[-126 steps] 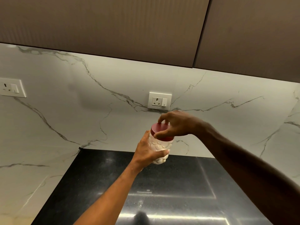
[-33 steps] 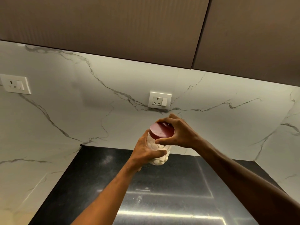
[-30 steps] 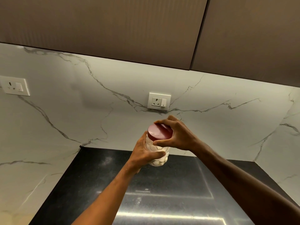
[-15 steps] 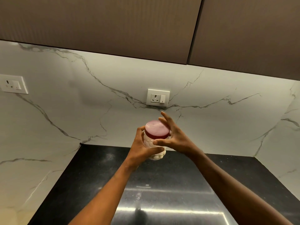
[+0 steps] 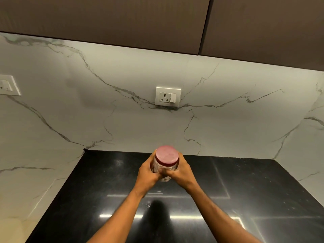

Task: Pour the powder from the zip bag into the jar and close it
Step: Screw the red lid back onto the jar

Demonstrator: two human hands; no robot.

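Observation:
A clear ribbed jar (image 5: 164, 178) with a dark red lid (image 5: 167, 155) on its mouth is held upright over the black countertop (image 5: 98, 195), near the back wall. My left hand (image 5: 147, 174) wraps its left side. My right hand (image 5: 181, 172) wraps its right side, fingers meeting the left hand's in front of the jar. Most of the jar's body is hidden by the fingers; pale contents show at its base. No zip bag is in view.
A white marble backsplash rises behind the counter, with a wall socket (image 5: 168, 96) straight above the jar and another socket (image 5: 7, 85) at the far left. Brown upper cabinets (image 5: 122, 20) hang overhead. Marble walls close the counter on both sides.
My right hand has left the lid and dropped to grip the jar's side. Both hands have carried the jar lower, towards the countertop.

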